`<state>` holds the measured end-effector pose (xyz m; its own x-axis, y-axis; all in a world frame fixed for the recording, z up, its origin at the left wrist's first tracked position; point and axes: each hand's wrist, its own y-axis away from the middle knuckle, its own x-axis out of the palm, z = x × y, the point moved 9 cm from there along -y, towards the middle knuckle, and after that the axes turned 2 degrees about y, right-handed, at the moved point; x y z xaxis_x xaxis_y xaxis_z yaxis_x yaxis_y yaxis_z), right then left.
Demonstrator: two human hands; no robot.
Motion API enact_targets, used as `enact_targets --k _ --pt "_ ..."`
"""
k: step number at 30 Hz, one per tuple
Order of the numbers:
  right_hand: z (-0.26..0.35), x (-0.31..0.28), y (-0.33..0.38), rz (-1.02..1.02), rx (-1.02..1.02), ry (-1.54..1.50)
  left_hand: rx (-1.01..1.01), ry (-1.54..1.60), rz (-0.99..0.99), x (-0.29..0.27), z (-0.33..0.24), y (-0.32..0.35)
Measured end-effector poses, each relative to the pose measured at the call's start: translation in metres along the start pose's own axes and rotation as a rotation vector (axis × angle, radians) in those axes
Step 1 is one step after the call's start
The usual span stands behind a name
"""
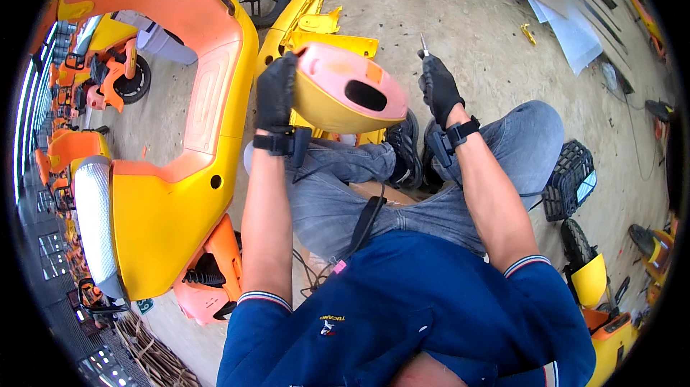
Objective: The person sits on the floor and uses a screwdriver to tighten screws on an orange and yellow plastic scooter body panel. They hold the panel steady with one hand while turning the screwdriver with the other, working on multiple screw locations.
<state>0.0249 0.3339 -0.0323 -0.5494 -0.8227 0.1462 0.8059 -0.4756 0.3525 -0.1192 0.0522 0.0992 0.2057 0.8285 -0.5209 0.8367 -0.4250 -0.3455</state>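
My left hand (276, 94), in a black glove, is closed on the left end of a scooter cover (332, 79). This plastic shell is faded pink on top and yellow along its lower side, with a dark oval opening. It hangs tilted above my legs. My right hand (440, 89), also gloved, grips a screwdriver (424, 45) whose thin shaft points up and away from me. A gap separates the screwdriver from the cover. Yellow body panels (305, 28) lie on the floor just beyond the cover, which partly hides them.
Close on my left stands a yellow and orange scooter (169, 222). A black crate (568, 180) sits right of my knee. Farther right are a small yellow piece (528, 34) and translucent sheets (568, 31) on the concrete floor. More scooters line the far left.
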Motion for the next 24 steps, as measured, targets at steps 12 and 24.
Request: enact_targets --k 12,24 --pt "0.076 0.068 0.039 0.252 -0.482 0.508 0.301 -0.099 0.356 0.113 -0.035 0.011" --pt "0.072 0.083 0.029 0.432 -0.395 1.16 0.221 -0.095 0.261 0.115 -0.047 0.007"
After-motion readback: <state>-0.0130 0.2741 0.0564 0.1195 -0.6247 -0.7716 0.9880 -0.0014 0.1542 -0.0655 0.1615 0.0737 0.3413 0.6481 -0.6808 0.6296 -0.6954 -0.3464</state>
